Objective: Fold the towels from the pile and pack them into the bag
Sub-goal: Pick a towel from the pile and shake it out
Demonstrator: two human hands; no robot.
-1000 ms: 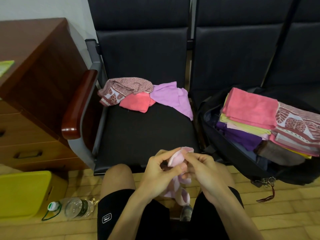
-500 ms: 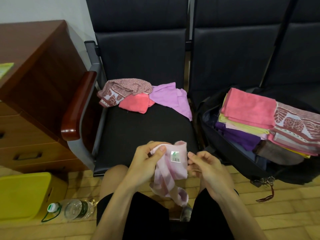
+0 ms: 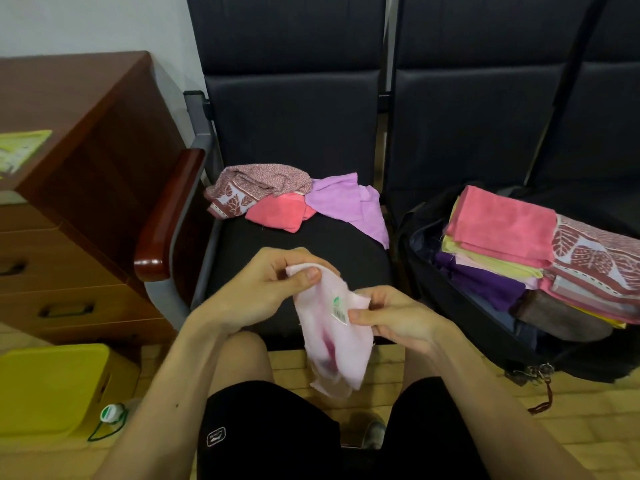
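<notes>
Pink towel (image 3: 332, 344) hangs over the lap (image 3: 270, 427), each grip pinching its top edge: left hand (image 3: 252, 292), right hand (image 3: 398, 317). Bunched a second ago, it is now drawn open, label (image 3: 339, 311) showing; folding can start, bag (image 3: 424, 282) not yet reached.

Pale pink towel (image 3: 332, 337): thin soft cloth, paper label (image 3: 339, 315) attached. Chair seat (image 3: 294, 251): matt black upholstery. Armrest (image 3: 166, 216): glossy varnished wood. Desk (image 3: 86, 161): smooth brown wood. Bag (image 3: 450, 306): black fabric. Stacked pink towel (image 3: 502, 223): fuzzy cloth.

wall (image 3: 86, 22) pale | floor (image 3: 571, 427) tan tiles | black chairs (image 3: 294, 116) (wooden armrest (image 3: 166, 216)) | brown desk (image 3: 86, 168), drawers
</notes>
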